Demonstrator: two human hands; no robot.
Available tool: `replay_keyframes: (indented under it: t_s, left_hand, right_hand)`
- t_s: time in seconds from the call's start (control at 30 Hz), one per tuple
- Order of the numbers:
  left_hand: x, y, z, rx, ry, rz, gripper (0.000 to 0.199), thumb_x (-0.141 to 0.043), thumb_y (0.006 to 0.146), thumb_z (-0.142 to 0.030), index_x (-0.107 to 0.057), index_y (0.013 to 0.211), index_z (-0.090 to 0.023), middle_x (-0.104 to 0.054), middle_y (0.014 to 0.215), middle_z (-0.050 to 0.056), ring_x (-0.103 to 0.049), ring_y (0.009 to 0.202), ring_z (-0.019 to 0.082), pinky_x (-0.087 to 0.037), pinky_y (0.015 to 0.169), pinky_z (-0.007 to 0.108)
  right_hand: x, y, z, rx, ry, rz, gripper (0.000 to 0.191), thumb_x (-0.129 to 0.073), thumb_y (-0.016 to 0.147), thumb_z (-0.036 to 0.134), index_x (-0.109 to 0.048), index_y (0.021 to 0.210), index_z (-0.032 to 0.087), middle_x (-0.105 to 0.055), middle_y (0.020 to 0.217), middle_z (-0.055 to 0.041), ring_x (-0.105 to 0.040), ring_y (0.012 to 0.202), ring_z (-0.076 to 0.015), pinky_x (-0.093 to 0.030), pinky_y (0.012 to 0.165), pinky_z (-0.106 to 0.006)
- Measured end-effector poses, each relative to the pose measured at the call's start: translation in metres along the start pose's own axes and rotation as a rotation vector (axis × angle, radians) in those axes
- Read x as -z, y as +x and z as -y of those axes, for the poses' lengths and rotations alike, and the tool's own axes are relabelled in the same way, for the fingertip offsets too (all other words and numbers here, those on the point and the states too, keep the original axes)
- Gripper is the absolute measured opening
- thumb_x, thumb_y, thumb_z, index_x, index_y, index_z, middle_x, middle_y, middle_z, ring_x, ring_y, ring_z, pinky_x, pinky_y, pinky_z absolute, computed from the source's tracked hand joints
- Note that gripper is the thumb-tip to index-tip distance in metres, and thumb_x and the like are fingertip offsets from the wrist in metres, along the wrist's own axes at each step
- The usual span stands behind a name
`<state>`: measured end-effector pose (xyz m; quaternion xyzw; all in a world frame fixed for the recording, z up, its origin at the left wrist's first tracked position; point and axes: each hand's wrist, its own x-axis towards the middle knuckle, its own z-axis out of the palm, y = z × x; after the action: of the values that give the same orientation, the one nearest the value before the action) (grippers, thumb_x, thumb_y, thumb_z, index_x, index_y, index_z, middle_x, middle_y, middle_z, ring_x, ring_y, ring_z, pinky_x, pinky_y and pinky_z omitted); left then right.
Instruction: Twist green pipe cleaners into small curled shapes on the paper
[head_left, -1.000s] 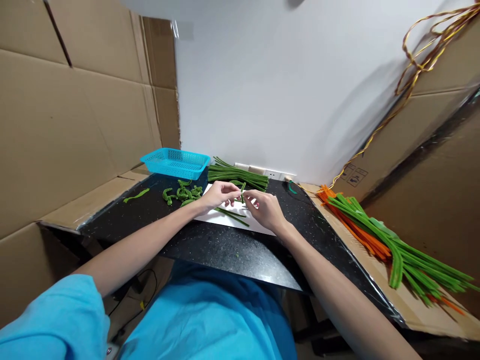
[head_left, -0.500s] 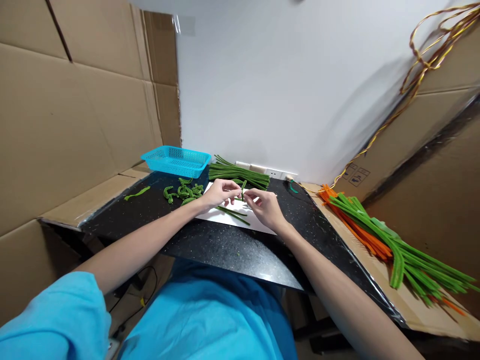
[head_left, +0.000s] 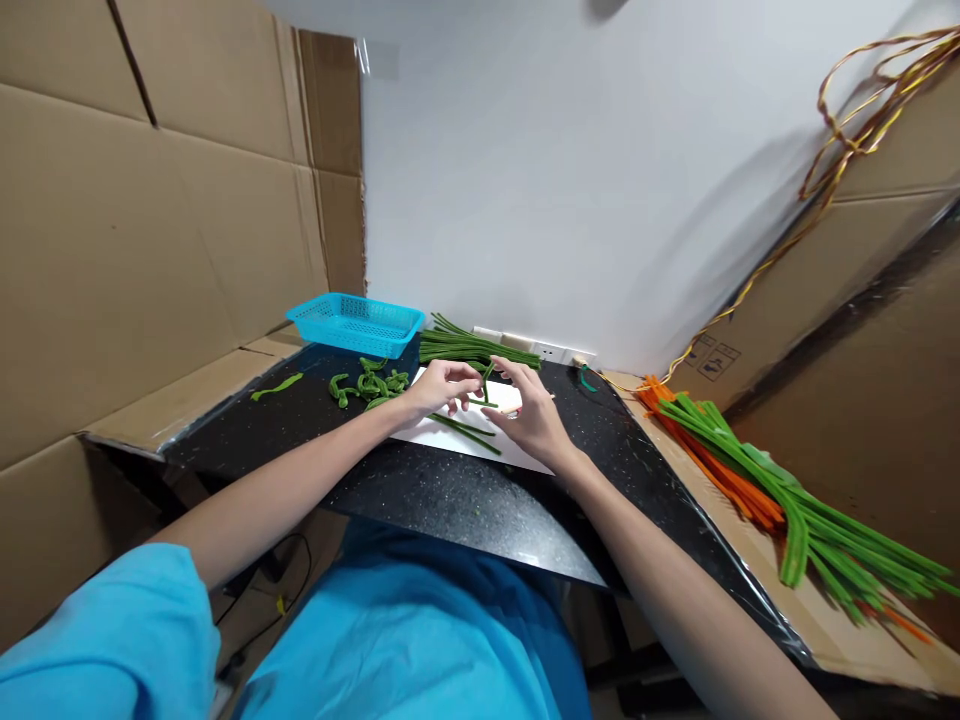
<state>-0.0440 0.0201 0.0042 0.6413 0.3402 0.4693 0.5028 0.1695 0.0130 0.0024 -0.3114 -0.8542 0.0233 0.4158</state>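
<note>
Over the white sheet (head_left: 439, 435) my left hand (head_left: 442, 388) pinches a green stem (head_left: 486, 385), my right hand (head_left: 531, 412) holds its fingers wide beside it, and curled green pieces (head_left: 373, 386) lie left of the sheet.

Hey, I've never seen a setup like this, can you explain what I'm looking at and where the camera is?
There's no machine here: these are a person's bare hands, seen from one head-worn camera looking forward and down.

The left hand appears to pinch a short, thin, fuzzy green stem; the right hand is beside it, fingers spread.

Below lies a white rectangular sheet with straight green stems, on a black speckled table. Around it are curled, fuzzy green pieces, a dark green stem bundle and a rectangular blue plastic basket. Orange strips and bright green strips lie far right.
</note>
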Motion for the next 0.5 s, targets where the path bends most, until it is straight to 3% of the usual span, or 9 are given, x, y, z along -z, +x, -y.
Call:
replay_keyframes:
  t_s: [0.1, 0.27, 0.4, 0.5]
  left_hand:
    - [-0.0008, -0.0005, 0.0001, 0.012, 0.014, 0.022, 0.028, -0.079, 0.081, -0.035, -0.07, 0.092, -0.011, -0.07, 0.085, 0.008, -0.061, 0.058, 0.011, -0.043, 0.042, 0.019]
    - [-0.001, -0.0019, -0.0022, 0.043, 0.031, 0.06, 0.029, -0.08, 0.081, -0.037, -0.07, 0.09, -0.012, -0.067, 0.08, 0.006, -0.061, 0.058, 0.011, -0.043, 0.044, 0.019]
    - [-0.0007, -0.0019, -0.0008, 0.075, 0.023, 0.096, 0.028, -0.079, 0.081, -0.037, -0.069, 0.089, -0.012, -0.069, 0.087, 0.008, -0.063, 0.059, 0.011, -0.045, 0.044, 0.019]
    - [-0.0005, -0.0007, 0.0026, 0.095, 0.028, 0.093, 0.028, -0.079, 0.081, -0.037, -0.069, 0.089, -0.012, -0.07, 0.086, 0.009, -0.065, 0.06, 0.012, -0.045, 0.044, 0.019]
  right_hand:
    - [-0.001, -0.0008, 0.003, 0.03, 0.007, 0.019, 0.063, -0.074, 0.091, 0.029, -0.05, 0.15, 0.029, -0.059, 0.144, -0.0113, -0.055, 0.132, -0.03, -0.048, 0.111, -0.05]
    - [-0.0029, -0.0013, -0.0018, 0.042, -0.033, -0.002, 0.033, -0.067, 0.098, 0.032, -0.068, 0.13, 0.026, -0.073, 0.123, -0.0102, -0.065, 0.117, -0.0288, -0.055, 0.101, -0.048]
    - [-0.0028, -0.002, -0.0028, 0.025, -0.055, -0.012, 0.027, -0.069, 0.096, 0.03, -0.075, 0.122, 0.025, -0.074, 0.126, -0.0101, -0.069, 0.119, -0.0283, -0.057, 0.103, -0.046]
    - [-0.0036, -0.0029, -0.0032, -0.027, -0.007, 0.035, 0.029, -0.069, 0.095, 0.028, -0.076, 0.123, 0.028, -0.077, 0.123, -0.0068, -0.075, 0.108, -0.0273, -0.063, 0.094, -0.044]
